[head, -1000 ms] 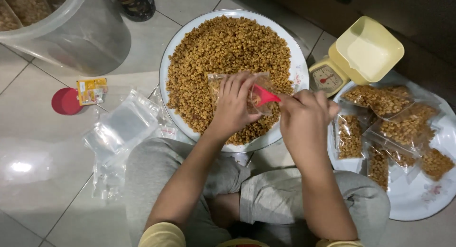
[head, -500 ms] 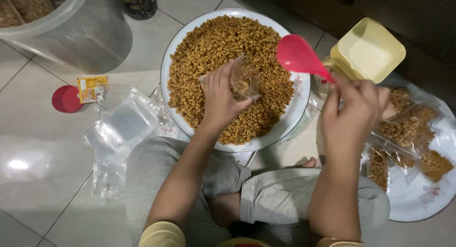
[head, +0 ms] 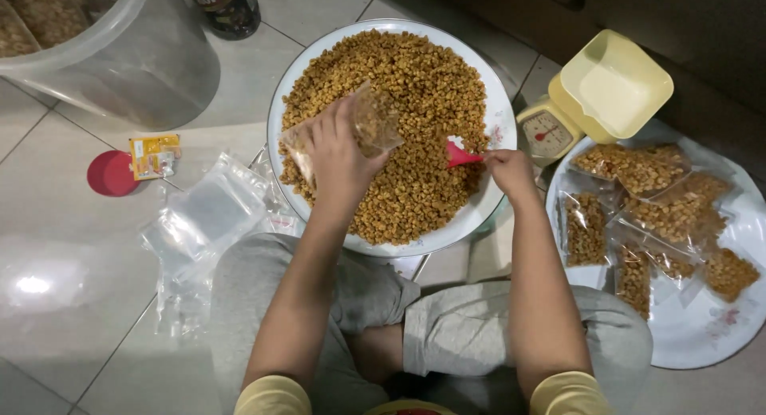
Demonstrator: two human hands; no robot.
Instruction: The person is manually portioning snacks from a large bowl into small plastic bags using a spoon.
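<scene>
Left hand (head: pixel 339 156): the grip is clenching a small clear plastic pouch (head: pixel 363 124), partly filled with golden-brown fried snack pieces, and holding it low over the snack heap, its filled end pointing toward 1 o'clock.

Right hand (head: pixel 511 169): the grip is pinching the handle of a red plastic scoop (head: pixel 461 154); the bowl of the scoop is digging into the heap at the 3 o'clock side of the tray and is partly buried, so its load cannot be told.

Both hands are working above a large round white tray (head: pixel 501 116) heaped with the same snack pieces (head: pixel 415 80); it is sitting on the tiled floor (head: pixel 72 247) in front of the person's crossed legs.

At 9 o'clock of the tray, a loose pile of empty clear pouches (head: pixel 203 215) is lying on the floor; further out at 9 o'clock, a red round lid (head: pixel 108 174) is touching a small yellow sachet (head: pixel 155 154). At 10 o'clock a large translucent tub (head: pixel 144 64) is standing. At 2 o'clock a yellow kitchen scale with a square pan (head: pixel 614 92) is waiting. At 4 o'clock a second white plate (head: pixel 702 335) is carrying several filled pouches (head: pixel 638 171).

Judgement: the filling step appears to be in hand, scoop loading for the held pouch. The next move probably calls for lifting the scoop level to the pouch mouth, with the left grip keeping that mouth open and tilted up.
</scene>
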